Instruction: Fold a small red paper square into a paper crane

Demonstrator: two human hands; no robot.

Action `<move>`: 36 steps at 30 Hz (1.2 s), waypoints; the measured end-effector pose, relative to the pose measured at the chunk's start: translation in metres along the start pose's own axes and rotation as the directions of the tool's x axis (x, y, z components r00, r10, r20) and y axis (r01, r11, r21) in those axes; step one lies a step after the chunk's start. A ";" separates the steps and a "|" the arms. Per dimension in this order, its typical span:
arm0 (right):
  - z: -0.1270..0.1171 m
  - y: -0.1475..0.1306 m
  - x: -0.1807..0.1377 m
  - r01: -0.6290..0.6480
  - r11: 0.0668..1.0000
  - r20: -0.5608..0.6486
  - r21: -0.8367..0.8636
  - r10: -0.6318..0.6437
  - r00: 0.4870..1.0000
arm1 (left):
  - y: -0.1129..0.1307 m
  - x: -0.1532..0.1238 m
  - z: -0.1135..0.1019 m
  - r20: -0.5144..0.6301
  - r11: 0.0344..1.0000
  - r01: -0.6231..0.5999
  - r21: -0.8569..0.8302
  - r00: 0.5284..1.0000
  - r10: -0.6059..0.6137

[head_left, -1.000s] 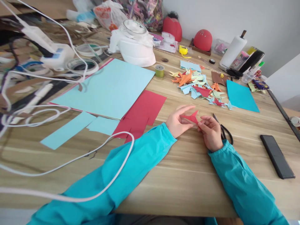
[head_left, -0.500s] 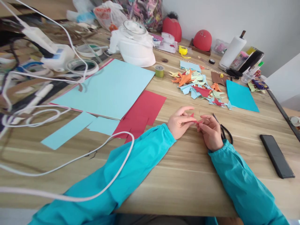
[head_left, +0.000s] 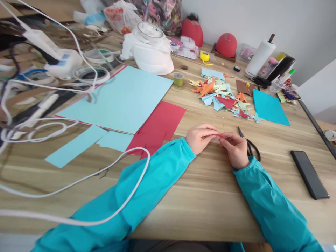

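A small folded piece of red paper is pinched between both hands above the wooden table, mostly covered by the fingers. My left hand grips its left end, with the fingers closed together. At its right end, my right hand holds it between thumb and fingers. Black-handled scissors lie partly behind my right wrist. Beyond the hands is a pile of folded paper cranes in orange, blue, green and red. Red paper sheets lie left of my left hand.
A large light-blue sheet covers the left middle. A white cable loops over my left sleeve. At the right lies a phone. Farther back are a thread spool, a teal paper square and a yellow tape measure.
My left fingers, earlier raised and spread, have come down together on the red paper. My right fingers have closed in too, and less of the paper shows.
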State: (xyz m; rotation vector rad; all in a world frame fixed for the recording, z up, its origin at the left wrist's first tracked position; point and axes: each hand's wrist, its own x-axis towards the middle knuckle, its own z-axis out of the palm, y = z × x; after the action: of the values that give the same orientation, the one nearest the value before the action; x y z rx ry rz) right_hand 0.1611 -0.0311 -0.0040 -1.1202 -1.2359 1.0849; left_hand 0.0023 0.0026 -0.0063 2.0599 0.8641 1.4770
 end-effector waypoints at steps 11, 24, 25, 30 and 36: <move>0.000 -0.009 -0.003 0.174 0.945 0.050 -0.277 -0.167 0.985 | -0.004 0.001 -0.003 0.048 0.999 -0.014 0.030 0.999 0.013; 0.001 -0.011 -0.002 0.318 0.772 0.080 -0.550 -0.331 0.940 | -0.005 0.000 -0.004 0.050 0.998 -0.023 0.067 0.999 0.019; 0.001 -0.011 -0.002 0.323 0.762 0.079 -0.561 -0.339 0.937 | -0.005 0.000 -0.004 0.052 0.998 -0.022 0.067 0.998 0.018; 0.002 -0.012 -0.003 0.330 0.736 0.072 -0.591 -0.359 0.930 | -0.005 0.000 -0.003 0.055 0.996 -0.027 0.088 0.998 0.022; 0.003 -0.012 -0.004 0.328 0.730 0.060 -0.600 -0.367 0.928 | -0.005 0.000 -0.002 0.051 0.996 -0.031 0.082 0.998 0.026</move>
State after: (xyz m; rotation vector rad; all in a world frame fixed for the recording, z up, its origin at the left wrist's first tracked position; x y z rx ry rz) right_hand 0.1584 -0.0364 0.0077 -1.3010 -1.7245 0.3539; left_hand -0.0013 0.0059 -0.0094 2.1679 0.8935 1.4205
